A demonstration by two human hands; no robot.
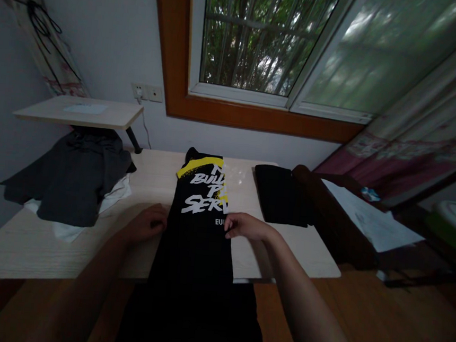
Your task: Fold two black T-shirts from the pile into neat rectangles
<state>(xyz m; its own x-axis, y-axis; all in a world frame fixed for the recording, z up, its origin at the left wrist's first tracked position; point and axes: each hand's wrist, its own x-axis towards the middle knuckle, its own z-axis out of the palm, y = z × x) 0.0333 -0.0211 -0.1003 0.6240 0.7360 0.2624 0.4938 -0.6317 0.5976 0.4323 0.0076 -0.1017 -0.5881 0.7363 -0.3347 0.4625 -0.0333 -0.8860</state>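
A black T-shirt (198,243) with a yellow band and white lettering lies folded lengthwise into a long strip on the table. Its lower end reaches the front edge, near my dark clothing. My left hand (149,222) is closed at the strip's left edge, fingers curled against the cloth. On the opposite edge, beside the small white letters, my right hand (245,227) pinches the fabric between thumb and fingers. Part of the lettering is cut off by the fold.
A folded black garment (281,195) lies on the right of the pale wooden table (293,251). Dark grey clothing (76,173) is heaped over white cloth at the left, partly under a raised shelf (117,114). Behind are a wall and a window (263,41).
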